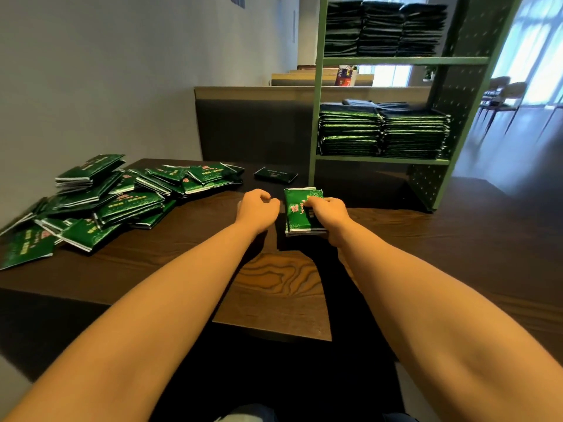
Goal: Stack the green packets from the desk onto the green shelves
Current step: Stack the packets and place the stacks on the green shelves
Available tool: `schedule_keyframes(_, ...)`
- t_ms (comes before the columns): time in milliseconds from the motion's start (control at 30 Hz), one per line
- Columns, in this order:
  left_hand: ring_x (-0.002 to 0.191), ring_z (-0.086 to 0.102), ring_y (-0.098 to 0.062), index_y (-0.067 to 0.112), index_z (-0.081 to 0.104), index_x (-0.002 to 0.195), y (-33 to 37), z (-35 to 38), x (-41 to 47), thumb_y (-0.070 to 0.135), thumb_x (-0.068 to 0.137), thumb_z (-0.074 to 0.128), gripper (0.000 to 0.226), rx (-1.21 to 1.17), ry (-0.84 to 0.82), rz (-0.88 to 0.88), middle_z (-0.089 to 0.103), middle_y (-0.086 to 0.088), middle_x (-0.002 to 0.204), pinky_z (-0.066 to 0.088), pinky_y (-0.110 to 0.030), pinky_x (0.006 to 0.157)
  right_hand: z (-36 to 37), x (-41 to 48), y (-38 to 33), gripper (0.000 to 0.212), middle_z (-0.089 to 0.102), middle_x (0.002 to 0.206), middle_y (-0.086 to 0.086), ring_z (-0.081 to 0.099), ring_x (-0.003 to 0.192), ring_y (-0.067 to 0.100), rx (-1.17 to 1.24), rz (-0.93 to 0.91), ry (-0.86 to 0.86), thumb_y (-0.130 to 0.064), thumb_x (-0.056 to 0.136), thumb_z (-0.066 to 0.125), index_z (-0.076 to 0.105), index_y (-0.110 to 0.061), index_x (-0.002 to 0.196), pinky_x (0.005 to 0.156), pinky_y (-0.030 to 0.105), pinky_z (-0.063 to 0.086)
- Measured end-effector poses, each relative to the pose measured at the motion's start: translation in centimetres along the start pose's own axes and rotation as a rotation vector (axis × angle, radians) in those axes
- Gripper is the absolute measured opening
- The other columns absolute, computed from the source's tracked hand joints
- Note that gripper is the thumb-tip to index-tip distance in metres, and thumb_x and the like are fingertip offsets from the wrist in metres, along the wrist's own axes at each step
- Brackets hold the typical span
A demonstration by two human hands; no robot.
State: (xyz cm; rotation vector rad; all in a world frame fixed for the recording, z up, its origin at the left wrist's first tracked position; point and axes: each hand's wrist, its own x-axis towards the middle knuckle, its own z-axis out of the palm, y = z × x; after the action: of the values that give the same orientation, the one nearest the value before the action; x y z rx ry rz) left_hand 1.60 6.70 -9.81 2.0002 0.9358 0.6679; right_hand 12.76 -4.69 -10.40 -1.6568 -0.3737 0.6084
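On my feed the dark wooden table (274, 278) fills most of the view, running from the near edge back to a padded bench. The green shelves (396, 60) stand at its far right corner. Their upper shelf carries three tall upper stacks (380, 28) of dark packets set side by side. The shelf below carries two lower stacks (380, 135) of green packets, with a few darker ones lying on top.

On the left half of the table I see a loose pile (122, 202) of green packets. They overlap at all angles and reach almost to the left edge.

Both bare forearms reach forward over the middle of the table. My left hand (259, 207) has its fingers curled in and holds nothing, just beside the small stack (297, 208) of green packets. My right hand (330, 216) grips that small stack from the right, with fingers curled over its top. I cannot tell whether the small stack rests on the table or is lifted just off it.

A lone packet (275, 175) lies flat farther back, between the loose pile and the shelves.
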Motion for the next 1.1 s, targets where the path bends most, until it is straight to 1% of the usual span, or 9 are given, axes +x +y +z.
schedule_keyframes(100,0.121,0.053,-0.028,0.014,0.056,0.134,0.1,0.4,2.7,0.025,0.096,0.056,0.040,0.162,-0.050,0.033,0.057,-0.009,0.133,0.040,-0.028,0.085,-0.9,1.6,-0.9,0.021,0.071,0.099,0.014,0.071,0.088,0.029,-0.023,0.069,-0.068,-0.017,0.094,0.068,0.063,-0.006,0.111,0.087,0.042,0.059)
schedule_keyframes(267,0.101,0.064,-0.037,0.021,0.050,0.139,0.6,1.9,7.9,0.027,0.097,0.051,0.042,0.362,-0.118,0.088,0.056,-0.010,0.136,0.056,-0.041,0.082,-2.9,5.5,-1.6,0.029,0.076,0.089,0.016,0.074,0.074,0.030,-0.081,0.212,-0.294,-0.023,0.091,0.066,0.064,-0.003,0.113,0.081,0.040,0.058)
schedule_keyframes(433,0.108,0.060,-0.038,0.008,0.060,0.109,1.4,3.4,12.6,0.030,0.098,0.052,0.026,0.461,-0.147,0.088,0.062,-0.019,0.122,0.049,-0.042,0.089,-4.2,8.6,-2.4,0.020,0.077,0.083,0.010,0.075,0.068,0.023,-0.080,0.300,-0.586,-0.018,0.100,0.047,0.062,-0.006,0.106,0.062,0.029,0.060)
schedule_keyframes(500,0.104,0.060,-0.038,0.004,0.061,0.098,1.4,4.0,14.0,0.025,0.096,0.052,0.023,0.480,-0.168,0.030,0.063,-0.022,0.118,0.048,-0.039,0.084,-4.4,9.6,-2.4,0.022,0.078,0.090,0.010,0.076,0.077,0.022,-0.108,0.311,-0.699,-0.013,0.093,0.050,0.063,-0.007,0.110,0.071,0.032,0.061)
schedule_keyframes(567,0.114,0.057,-0.040,-0.003,0.062,0.114,1.2,4.6,15.6,0.021,0.095,0.049,0.033,0.595,-0.219,-0.019,0.060,-0.023,0.125,0.047,-0.040,0.092,-4.5,10.4,-2.1,0.033,0.078,0.098,0.010,0.076,0.084,0.023,-0.152,0.321,-0.781,-0.015,0.083,0.057,0.065,-0.007,0.114,0.083,0.036,0.060)
schedule_keyframes(800,0.118,0.055,-0.033,0.006,0.060,0.118,-0.2,6.1,18.3,0.021,0.098,0.052,0.027,0.924,-0.575,-0.079,0.056,-0.016,0.122,0.043,-0.039,0.103,-4.8,12.1,-1.6,0.035,0.078,0.105,0.009,0.077,0.092,0.021,-0.189,0.349,-0.891,-0.018,0.084,0.066,0.064,-0.009,0.118,0.084,0.034,0.063)
schedule_keyframes(867,0.130,0.048,-0.036,0.005,0.055,0.131,-0.9,6.6,19.1,0.026,0.099,0.051,0.039,0.868,-0.549,-0.098,0.050,-0.019,0.139,0.038,-0.046,0.112,-4.8,12.4,-1.7,0.033,0.078,0.107,0.009,0.077,0.094,0.021,-0.205,0.364,-0.908,-0.019,0.088,0.063,0.064,-0.009,0.120,0.084,0.034,0.063)
schedule_keyframes(967,0.149,0.015,-0.036,0.021,0.021,0.156,-1.4,7.2,19.9,0.047,0.098,0.046,0.068,0.808,-0.378,0.089,0.015,-0.014,0.163,0.021,-0.059,0.118,-4.7,12.5,-1.8,0.031,0.078,0.107,0.008,0.077,0.093,0.020,-0.229,0.372,-0.906,-0.019,0.091,0.062,0.064,-0.010,0.121,0.081,0.032,0.063)
schedule_keyframes(1100,0.147,0.018,-0.037,0.016,0.036,0.150,-1.6,7.0,19.0,0.045,0.099,0.048,0.060,0.876,-0.397,0.061,0.021,-0.019,0.160,0.018,-0.053,0.120,-4.6,12.0,-1.9,0.031,0.079,0.100,0.006,0.077,0.087,0.018,-0.219,0.361,-0.873,-0.021,0.087,0.060,0.065,-0.010,0.115,0.076,0.030,0.064)
